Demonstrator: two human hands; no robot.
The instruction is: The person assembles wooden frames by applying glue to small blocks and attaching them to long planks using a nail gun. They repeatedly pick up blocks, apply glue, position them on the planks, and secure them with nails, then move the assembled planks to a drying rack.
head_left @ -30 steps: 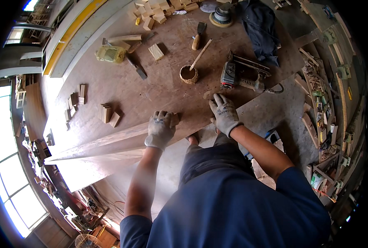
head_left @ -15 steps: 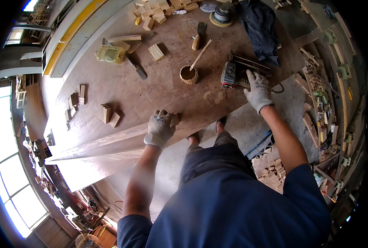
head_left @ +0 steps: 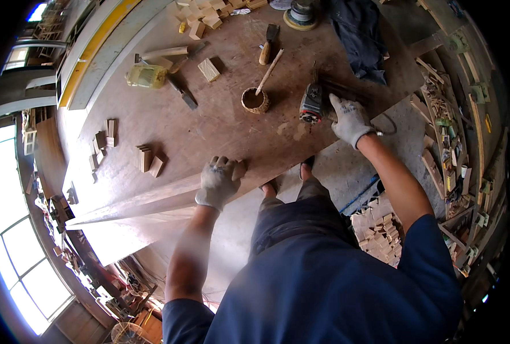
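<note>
My left hand (head_left: 216, 182), in a pale work glove, is closed over the near end of a long wooden board (head_left: 152, 198) at the table edge. A small wood end (head_left: 239, 169) shows beside its fingers. My gloved right hand (head_left: 349, 119) grips a dark nail gun (head_left: 312, 104) with a grey and red head, lying on the table. Its rear is blurred and partly behind the hand; a hose (head_left: 390, 123) loops beside it. Left of the nail gun stands a round pot (head_left: 255, 101) with a wooden stick (head_left: 270, 70) leaning in it.
The brown table (head_left: 209, 126) carries several small wood blocks (head_left: 144, 158), a chisel (head_left: 181, 93), a scraper (head_left: 268, 46), a yellowish bottle (head_left: 146, 75), a sander (head_left: 301, 16) and a dark cloth (head_left: 358, 40). Wood offcuts (head_left: 381, 238) lie on the floor at right.
The nail gun has turned under my right hand, which has shifted slightly left. My left hand stays on the board. The whole view has shifted a little.
</note>
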